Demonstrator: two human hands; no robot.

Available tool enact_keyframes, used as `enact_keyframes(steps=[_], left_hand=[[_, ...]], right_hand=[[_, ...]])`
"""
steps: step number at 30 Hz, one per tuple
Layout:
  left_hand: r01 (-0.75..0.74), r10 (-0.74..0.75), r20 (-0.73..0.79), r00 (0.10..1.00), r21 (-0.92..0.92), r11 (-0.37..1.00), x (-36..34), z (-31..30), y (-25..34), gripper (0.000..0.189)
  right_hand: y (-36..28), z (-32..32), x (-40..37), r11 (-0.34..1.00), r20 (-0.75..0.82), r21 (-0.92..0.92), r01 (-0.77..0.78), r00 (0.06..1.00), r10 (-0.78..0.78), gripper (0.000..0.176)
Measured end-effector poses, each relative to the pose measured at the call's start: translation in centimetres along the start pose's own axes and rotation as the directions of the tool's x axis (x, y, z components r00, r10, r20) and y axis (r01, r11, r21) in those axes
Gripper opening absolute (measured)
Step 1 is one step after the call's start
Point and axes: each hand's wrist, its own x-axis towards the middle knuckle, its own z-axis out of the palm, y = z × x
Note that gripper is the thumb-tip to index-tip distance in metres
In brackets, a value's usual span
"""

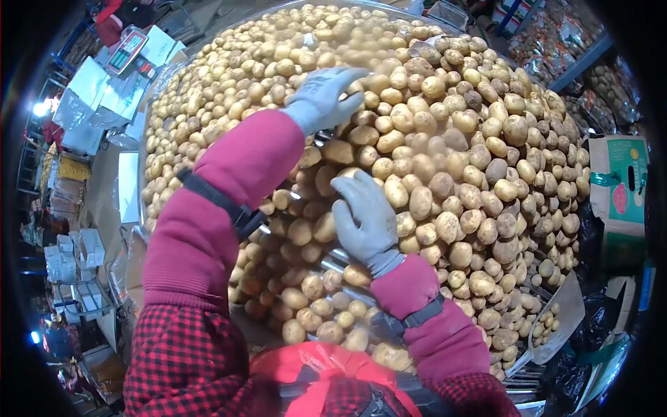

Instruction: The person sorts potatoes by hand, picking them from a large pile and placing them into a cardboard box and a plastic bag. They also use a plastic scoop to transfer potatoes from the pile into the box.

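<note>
Red bib (326, 358) nearest; your left hand (322, 96) and right hand (366, 222), fingers parted, sit at heaped potatoes (448, 226) before you; loose stacking could send some rolling toward you.

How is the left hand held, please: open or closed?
Open: the left hand shows its thumb apart from its outstretched fingers.

Green carton (623, 182) right; red-white scale (128, 51), white boxes (84, 89) left.
</note>
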Motion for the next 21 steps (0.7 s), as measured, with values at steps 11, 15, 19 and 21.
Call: enact_keyframes(steps=[11,15,19,21], left_hand=[[0.064,-0.075,0.228,0.971,0.056,0.996,14.9,11.8,-3.4,0.038],[-0.005,0.006,0.050,0.999,-0.020,1.000,15.0,13.4,-6.3,0.038],[0.037,-0.048,0.281,0.958,0.042,0.998,14.1,13.2,-8.3,0.061],[0.161,-0.116,0.363,0.925,-0.096,0.982,13.6,12.9,-7.8,0.080]], right_hand=[[0.9,-0.6,0.6,0.999,-0.002,0.035,-0.032,0.999,0.032,0.035],[0.6,-0.3,0.5,0.998,0.023,0.047,-0.043,0.999,0.042,0.038],[0.3,-0.2,0.7,0.997,0.028,0.052,-0.053,0.998,0.051,0.039],[0.4,-0.4,0.9,0.998,0.016,0.053,-0.043,0.999,0.042,0.040]])
